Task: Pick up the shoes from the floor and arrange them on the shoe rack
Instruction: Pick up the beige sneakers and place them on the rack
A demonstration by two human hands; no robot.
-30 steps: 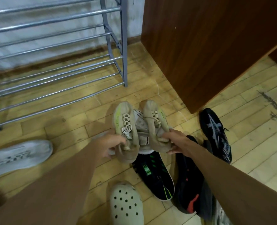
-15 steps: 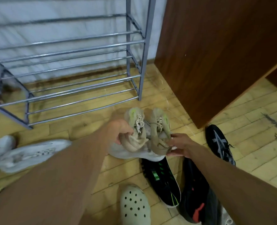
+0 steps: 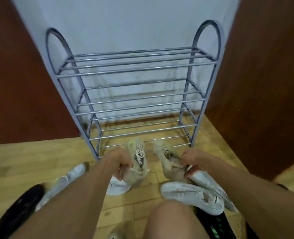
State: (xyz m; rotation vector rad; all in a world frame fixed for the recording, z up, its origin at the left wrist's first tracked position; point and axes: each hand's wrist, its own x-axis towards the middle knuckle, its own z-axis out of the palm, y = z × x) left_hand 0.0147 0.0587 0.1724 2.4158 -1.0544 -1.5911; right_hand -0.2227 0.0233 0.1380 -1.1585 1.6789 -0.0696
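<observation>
My left hand (image 3: 121, 163) grips the heel of one beige sneaker (image 3: 137, 161) with a lime-green streak, toe pointing at the rack. In my right hand (image 3: 191, 160) is the matching beige sneaker (image 3: 168, 161), also held by the heel. Both shoes hang above the floor, just in front of the lowest tier of the grey metal shoe rack (image 3: 137, 69). The rack stands against the pale wall and all its tiers are bare.
White sneakers (image 3: 191, 194) lie under my right arm, another white shoe (image 3: 63, 183) at the left, a black shoe (image 3: 20, 207) at far left, and a black-and-green one (image 3: 215, 226) at bottom right. Dark wooden panels (image 3: 256, 87) flank the rack. My knee (image 3: 173, 223) is at bottom centre.
The two beige sneakers have come up off the floor and apart, one in each hand. My view has swung up, so the whole rack now faces me.
</observation>
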